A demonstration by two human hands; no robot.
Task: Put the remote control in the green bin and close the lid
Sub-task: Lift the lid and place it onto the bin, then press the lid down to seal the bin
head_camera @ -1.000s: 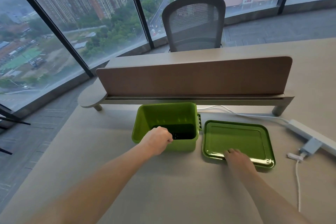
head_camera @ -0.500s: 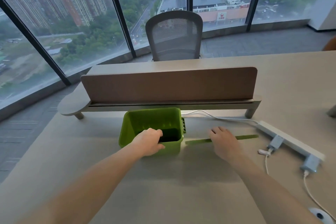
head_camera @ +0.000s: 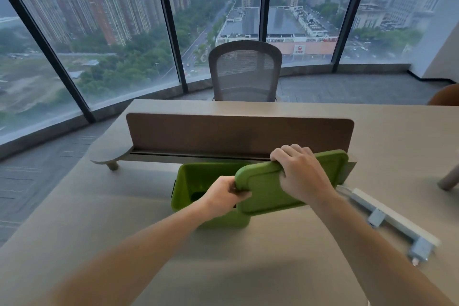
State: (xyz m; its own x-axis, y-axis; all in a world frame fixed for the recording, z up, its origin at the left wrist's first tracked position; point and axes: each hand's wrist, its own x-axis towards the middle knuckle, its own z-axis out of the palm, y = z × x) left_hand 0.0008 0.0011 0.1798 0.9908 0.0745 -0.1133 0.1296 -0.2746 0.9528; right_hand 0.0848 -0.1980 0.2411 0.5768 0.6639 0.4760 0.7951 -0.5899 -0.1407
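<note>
Both hands grip the lid point(head_camera: 268, 189) by its edges, left hand point(head_camera: 221, 196) at the near corner, right hand point(head_camera: 300, 176) on top, over the green bin point(head_camera: 198, 176) (light, stiff plastic; the remote control is probably the dark shape inside)

A smooth, slightly glossy green plastic lid point(head_camera: 270, 189) and matching plastic bin point(head_camera: 198, 179) at frame centre sit over a matt beige desk point(head_camera: 248, 268); behind, a matt brown divider panel point(head_camera: 238, 134) and grey mesh-backed chair point(head_camera: 245, 72).
</note>
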